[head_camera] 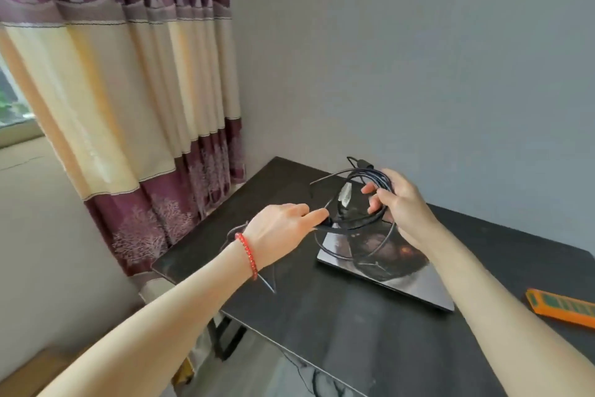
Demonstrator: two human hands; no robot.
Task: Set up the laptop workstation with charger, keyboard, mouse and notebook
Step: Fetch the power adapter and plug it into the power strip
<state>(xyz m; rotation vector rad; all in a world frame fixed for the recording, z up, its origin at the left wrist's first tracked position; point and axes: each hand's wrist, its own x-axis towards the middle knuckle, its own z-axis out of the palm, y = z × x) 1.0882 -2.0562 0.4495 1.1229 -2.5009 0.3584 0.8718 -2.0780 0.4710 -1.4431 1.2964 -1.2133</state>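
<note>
A closed grey laptop lies flat on the black desk, its lid bearing a dark picture. Above it I hold a coiled black charger cable. My right hand grips the bundle of loops from the right. My left hand, with a red bead bracelet at the wrist, pinches one strand of the cable near a plug at the coil's left side. Loops hang down and brush the laptop lid. No keyboard, mouse or notebook is clearly visible.
An orange and green flat object lies at the desk's right edge. A purple and cream curtain hangs at the left, close to the desk's far left corner. A grey wall stands right behind the desk.
</note>
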